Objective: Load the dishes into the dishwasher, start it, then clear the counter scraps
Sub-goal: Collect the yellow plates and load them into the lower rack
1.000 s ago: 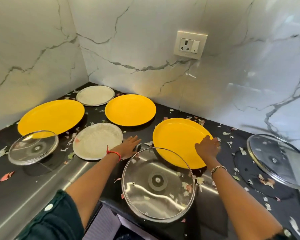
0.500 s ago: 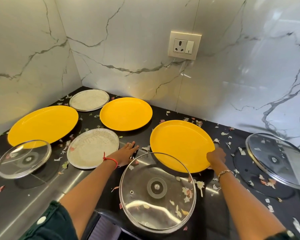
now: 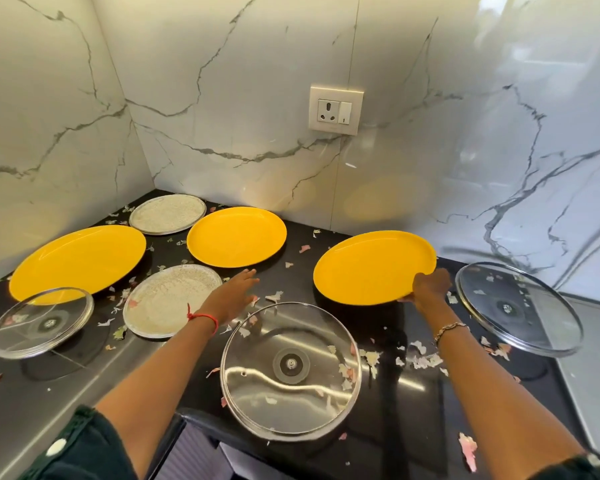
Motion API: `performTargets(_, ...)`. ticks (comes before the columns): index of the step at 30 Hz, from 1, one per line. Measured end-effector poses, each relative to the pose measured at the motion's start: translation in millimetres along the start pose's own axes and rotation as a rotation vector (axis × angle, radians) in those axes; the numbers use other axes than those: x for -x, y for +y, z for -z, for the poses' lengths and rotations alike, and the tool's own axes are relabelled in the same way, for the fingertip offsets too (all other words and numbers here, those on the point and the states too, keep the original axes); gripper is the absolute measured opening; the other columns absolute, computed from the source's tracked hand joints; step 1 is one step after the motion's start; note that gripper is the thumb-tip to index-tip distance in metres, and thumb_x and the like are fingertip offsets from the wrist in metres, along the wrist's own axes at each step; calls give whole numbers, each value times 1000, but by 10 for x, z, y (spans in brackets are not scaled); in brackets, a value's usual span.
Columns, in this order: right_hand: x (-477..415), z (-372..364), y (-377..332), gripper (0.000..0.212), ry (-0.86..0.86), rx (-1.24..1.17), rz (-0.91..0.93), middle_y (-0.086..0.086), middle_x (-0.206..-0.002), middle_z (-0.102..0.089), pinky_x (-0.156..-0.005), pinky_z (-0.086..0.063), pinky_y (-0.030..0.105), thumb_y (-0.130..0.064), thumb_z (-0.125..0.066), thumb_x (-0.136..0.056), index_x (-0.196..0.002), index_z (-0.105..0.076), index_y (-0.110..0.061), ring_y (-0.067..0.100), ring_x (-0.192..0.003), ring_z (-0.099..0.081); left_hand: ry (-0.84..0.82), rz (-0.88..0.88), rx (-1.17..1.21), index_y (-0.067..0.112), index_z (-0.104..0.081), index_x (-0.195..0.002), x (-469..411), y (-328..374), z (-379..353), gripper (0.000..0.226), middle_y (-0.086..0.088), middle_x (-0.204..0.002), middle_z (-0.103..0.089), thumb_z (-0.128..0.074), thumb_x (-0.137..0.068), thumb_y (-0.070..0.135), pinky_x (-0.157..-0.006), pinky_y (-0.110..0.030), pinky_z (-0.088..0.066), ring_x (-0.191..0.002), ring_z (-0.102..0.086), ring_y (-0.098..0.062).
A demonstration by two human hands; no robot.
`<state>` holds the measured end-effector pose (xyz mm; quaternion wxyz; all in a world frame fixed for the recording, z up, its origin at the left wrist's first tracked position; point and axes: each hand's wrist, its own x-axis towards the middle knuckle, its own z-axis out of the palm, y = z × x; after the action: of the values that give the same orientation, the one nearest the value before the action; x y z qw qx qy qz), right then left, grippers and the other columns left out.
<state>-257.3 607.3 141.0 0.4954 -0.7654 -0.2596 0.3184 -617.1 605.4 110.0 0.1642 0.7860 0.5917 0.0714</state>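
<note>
My right hand (image 3: 430, 287) grips the near right rim of a yellow plate (image 3: 371, 266) and tilts it up off the black counter (image 3: 409, 403). With fingers straight, my left hand (image 3: 234, 294) hovers between a steel plate (image 3: 163, 303) and a glass lid (image 3: 290, 368) at the counter's front edge. Two more yellow plates (image 3: 78, 259) (image 3: 236, 237) and a second steel plate (image 3: 167, 213) lie further back. Onion-peel scraps (image 3: 421, 360) litter the counter.
A glass lid (image 3: 40, 322) sits at the near left and another glass lid (image 3: 518, 308) at the right. Marble walls close the corner behind, with a wall socket (image 3: 336, 110) above the plates. The counter's front edge runs just below the middle lid.
My right hand slid from the plate's middle to its right rim, took hold and lifted that side. My left hand rose slightly off the counter.
</note>
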Motion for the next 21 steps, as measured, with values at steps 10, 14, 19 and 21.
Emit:
performTargets(10, 434, 557, -4, 35, 175, -127, 194, 23, -119, -55, -55, -39, 26, 8, -38, -87, -120, -47, 6, 25, -91, -51, 176, -105, 100, 7, -43, -140, 388, 666, -132, 45, -6, -150, -36, -52, -97, 15, -113, -25, -21, -141, -28, -17)
performTargets(14, 647, 869, 103, 27, 160, -98, 138, 22, -108, -59, -68, -38, 39, 5, -43, -86, -109, -54, 10, 31, -91, -54, 200, -159, 112, 8, -37, -142, 656, 944, -254, 50, -8, -149, -36, -53, -95, 15, -113, -27, -23, -139, -31, -19)
performTargets(19, 1088, 1247, 379, 22, 71, -220, 141, 18, -84, -58, -59, -57, 42, 7, -43, -83, -98, -59, 4, 38, -71, -58, 300, -240, 107, 7, -24, -148, 1088, 1237, -380, 67, -9, -154, -25, -59, -91, 12, -116, -29, -18, -144, -21, -21)
performTargets(21, 1299, 1433, 527, 27, 41, -241, 133, 19, -92, -58, -72, -53, 59, 7, -43, -83, -104, -60, 6, 41, -85, -59, 368, -286, 135, 3, -23, -147, 1317, 1344, -423, 71, -14, -154, -24, -63, -88, 10, -117, -31, -16, -144, -20, -25)
